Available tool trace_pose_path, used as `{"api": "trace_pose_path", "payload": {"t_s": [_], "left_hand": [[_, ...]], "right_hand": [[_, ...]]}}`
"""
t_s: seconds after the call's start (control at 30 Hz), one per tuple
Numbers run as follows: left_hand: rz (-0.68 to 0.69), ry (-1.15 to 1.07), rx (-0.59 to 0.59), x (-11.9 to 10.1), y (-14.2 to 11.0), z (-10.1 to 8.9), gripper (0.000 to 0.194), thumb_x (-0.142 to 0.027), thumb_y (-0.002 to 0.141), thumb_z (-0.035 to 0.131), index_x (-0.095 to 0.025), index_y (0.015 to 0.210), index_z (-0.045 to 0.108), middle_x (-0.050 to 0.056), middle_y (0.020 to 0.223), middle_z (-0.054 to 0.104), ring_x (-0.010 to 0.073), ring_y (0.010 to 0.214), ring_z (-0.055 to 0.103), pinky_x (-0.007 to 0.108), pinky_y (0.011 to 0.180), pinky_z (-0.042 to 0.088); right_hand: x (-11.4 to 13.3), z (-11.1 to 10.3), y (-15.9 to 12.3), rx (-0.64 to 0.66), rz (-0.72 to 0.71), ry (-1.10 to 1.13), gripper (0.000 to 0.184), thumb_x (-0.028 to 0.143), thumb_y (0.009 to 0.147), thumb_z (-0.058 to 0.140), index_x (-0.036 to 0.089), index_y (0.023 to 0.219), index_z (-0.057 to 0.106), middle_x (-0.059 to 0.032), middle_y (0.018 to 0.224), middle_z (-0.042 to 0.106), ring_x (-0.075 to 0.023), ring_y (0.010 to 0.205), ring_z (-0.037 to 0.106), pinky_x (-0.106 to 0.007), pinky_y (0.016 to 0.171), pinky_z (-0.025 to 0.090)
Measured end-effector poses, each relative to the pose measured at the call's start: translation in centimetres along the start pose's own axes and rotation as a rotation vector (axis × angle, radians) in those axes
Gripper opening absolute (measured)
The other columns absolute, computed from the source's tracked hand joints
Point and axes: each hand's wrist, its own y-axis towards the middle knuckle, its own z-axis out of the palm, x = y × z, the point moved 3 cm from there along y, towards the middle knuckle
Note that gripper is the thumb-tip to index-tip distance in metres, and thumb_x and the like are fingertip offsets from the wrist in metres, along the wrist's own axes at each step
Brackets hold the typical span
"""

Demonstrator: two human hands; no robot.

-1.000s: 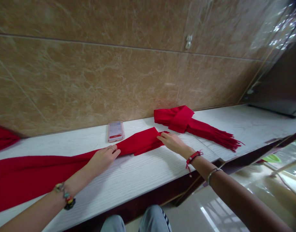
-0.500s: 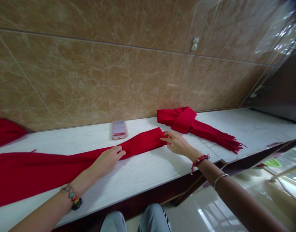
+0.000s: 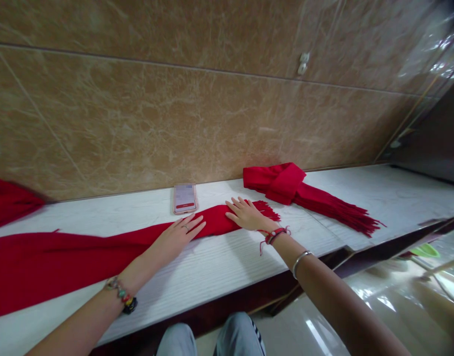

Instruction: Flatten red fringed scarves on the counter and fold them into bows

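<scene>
A long red scarf (image 3: 64, 267) stretches along the white tabletop, wide at the left and narrowed by folding toward its fringed right end. My left hand (image 3: 180, 235) lies on the narrow part with its fingers extended. Farther right, my right hand (image 3: 245, 213) rests flat on the scarf just short of the fringe, fingers spread. Neither hand grips the cloth. A second red scarf (image 3: 286, 183), folded over itself with its fringe pointing right, lies behind and to the right of my right hand.
A phone (image 3: 185, 198) lies near the wall behind my left hand. More red cloth (image 3: 12, 201) is bunched at the far left. The brown tiled wall (image 3: 145, 123) bounds the white table (image 3: 227, 267) at the back. A dark panel (image 3: 434, 128) stands at the right end.
My right hand has moved left from the scarf's end and flattened on it, and the fringe now shows spread to the right. My left hand's fingers have straightened and shifted slightly right.
</scene>
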Motion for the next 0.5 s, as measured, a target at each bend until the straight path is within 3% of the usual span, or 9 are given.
{"api": "trace_pose_path", "payload": {"t_s": [0.2,0.33,0.5], "left_hand": [[-0.013,-0.202,0.144,0.1,-0.4,0.2,0.066,0.002,0.073,0.032,-0.024,0.134,0.029,0.002,0.140,0.030,0.0114,0.129,0.025,0.030,0.103,0.026],[-0.041,-0.247,0.143,-0.2,-1.4,-0.1,0.048,-0.020,0.085,0.033,-0.025,0.133,0.030,0.003,0.141,0.029,0.0162,0.130,0.022,0.039,0.105,0.020],[-0.066,-0.253,0.119,-0.3,-2.7,-0.6,0.045,-0.040,0.089,0.029,-0.028,0.132,0.031,0.003,0.141,0.028,0.0193,0.130,0.022,0.042,0.105,0.019]], "right_hand": [[0.0,0.2,-0.2,-0.057,0.048,0.001,0.042,0.037,0.092,0.029,0.018,0.127,0.040,-0.0170,0.135,0.036,-0.0271,0.125,0.030,-0.050,0.093,0.032],[0.1,0.3,-0.2,-0.052,0.042,-0.023,0.042,0.036,0.091,0.031,0.018,0.127,0.040,-0.0175,0.134,0.038,-0.0272,0.124,0.031,-0.050,0.091,0.034],[0.4,-1.2,0.1,-0.018,0.030,-0.019,0.040,0.037,0.091,0.030,0.020,0.126,0.041,-0.0152,0.135,0.037,-0.0274,0.125,0.029,-0.053,0.092,0.032]]}}
